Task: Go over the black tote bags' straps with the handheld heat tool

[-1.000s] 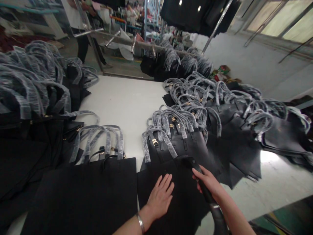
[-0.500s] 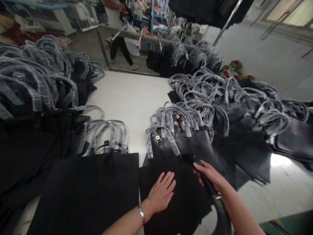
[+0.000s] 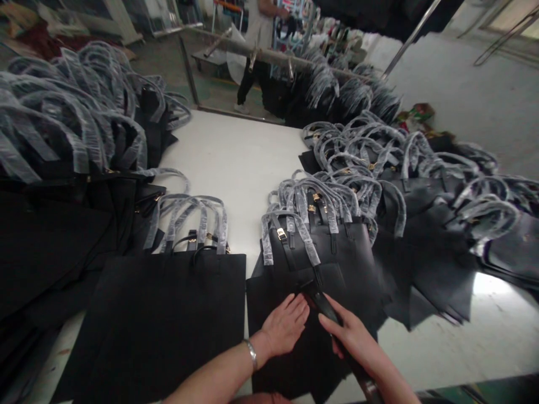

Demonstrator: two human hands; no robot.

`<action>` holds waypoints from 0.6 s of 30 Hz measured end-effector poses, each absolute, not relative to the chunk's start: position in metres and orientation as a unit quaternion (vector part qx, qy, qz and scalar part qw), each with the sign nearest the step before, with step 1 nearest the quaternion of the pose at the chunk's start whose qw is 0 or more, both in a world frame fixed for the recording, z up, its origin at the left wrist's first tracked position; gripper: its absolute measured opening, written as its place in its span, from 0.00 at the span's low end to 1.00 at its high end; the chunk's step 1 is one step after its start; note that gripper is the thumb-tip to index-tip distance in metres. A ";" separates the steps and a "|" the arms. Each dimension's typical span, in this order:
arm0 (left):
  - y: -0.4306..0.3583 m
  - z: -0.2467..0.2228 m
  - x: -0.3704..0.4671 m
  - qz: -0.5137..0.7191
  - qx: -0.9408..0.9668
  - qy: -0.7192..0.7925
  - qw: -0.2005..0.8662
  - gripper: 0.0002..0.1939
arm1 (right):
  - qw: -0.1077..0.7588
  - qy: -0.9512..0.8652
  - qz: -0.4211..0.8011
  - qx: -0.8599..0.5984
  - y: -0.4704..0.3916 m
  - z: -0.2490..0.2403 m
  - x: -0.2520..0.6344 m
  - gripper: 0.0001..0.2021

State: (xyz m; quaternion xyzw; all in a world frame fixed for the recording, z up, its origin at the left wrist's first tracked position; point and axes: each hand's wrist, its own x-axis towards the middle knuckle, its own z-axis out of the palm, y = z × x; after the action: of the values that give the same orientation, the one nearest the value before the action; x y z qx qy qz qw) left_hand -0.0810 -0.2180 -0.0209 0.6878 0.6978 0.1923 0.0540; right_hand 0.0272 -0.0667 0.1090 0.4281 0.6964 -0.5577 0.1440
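Observation:
A black tote bag (image 3: 265, 294) lies flat in front of me, with plastic-wrapped handles (image 3: 290, 219) and a gold buckle (image 3: 281, 233) at its far end. My left hand (image 3: 286, 325), with a silver bangle at the wrist, rests flat on the bag, fingers stretched out. My right hand (image 3: 351, 334) is wrapped round a long black hose nozzle (image 3: 320, 303). The nozzle's head is over the bag, just beyond my left fingertips. A thicker part of the tool runs back under my right forearm. Beside it on the left lies another black tote bag (image 3: 177, 314).
Black bags with wrapped handles are heaped on the left (image 3: 96, 112) and right (image 3: 379, 146) of the white table (image 3: 236, 151). Beyond its far edge are a metal rail (image 3: 269, 56) with hanging bags and a standing person (image 3: 259, 33).
My right hand has drawn the nozzle left and nearer, up to my left fingertips. My left hand stays on the bag. The view has shifted slightly, and the person behind appears farther right.

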 end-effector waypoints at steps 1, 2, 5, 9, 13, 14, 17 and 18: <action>-0.217 -0.024 -0.080 0.196 0.690 0.695 0.053 0.24 | 0.148 0.698 -0.555 0.427 -0.071 0.106 0.023 0.36; -0.217 -0.026 -0.079 0.199 0.692 0.692 0.053 0.24 | 0.149 0.703 -0.551 0.424 -0.074 0.103 0.017 0.36; -0.217 -0.030 -0.078 0.204 0.697 0.685 0.064 0.23 | 0.127 0.727 -0.530 0.418 -0.077 0.099 -0.007 0.36; -0.220 -0.030 -0.081 0.231 0.707 0.665 0.070 0.24 | 0.008 0.755 -0.483 0.444 -0.075 0.107 -0.022 0.39; -0.220 -0.029 -0.081 0.261 0.734 0.623 0.074 0.20 | 0.067 0.752 -0.486 0.440 -0.084 0.116 -0.011 0.39; -0.219 -0.031 -0.080 0.264 0.736 0.617 0.085 0.17 | 0.105 0.755 -0.490 0.423 -0.089 0.117 -0.009 0.38; -0.215 -0.037 -0.075 0.253 0.739 0.612 0.124 0.13 | 0.180 0.776 -0.475 0.373 -0.108 0.115 -0.014 0.35; -0.215 -0.040 -0.073 0.240 0.741 0.613 0.133 0.13 | 0.188 0.787 -0.461 0.364 -0.115 0.112 -0.020 0.34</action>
State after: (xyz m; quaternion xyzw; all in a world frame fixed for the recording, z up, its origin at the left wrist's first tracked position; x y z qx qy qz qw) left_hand -0.0733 -0.2145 -0.0401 0.7407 0.6131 0.2404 0.1330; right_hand -0.0205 -0.1147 0.1124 0.3636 0.7872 -0.4614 0.1881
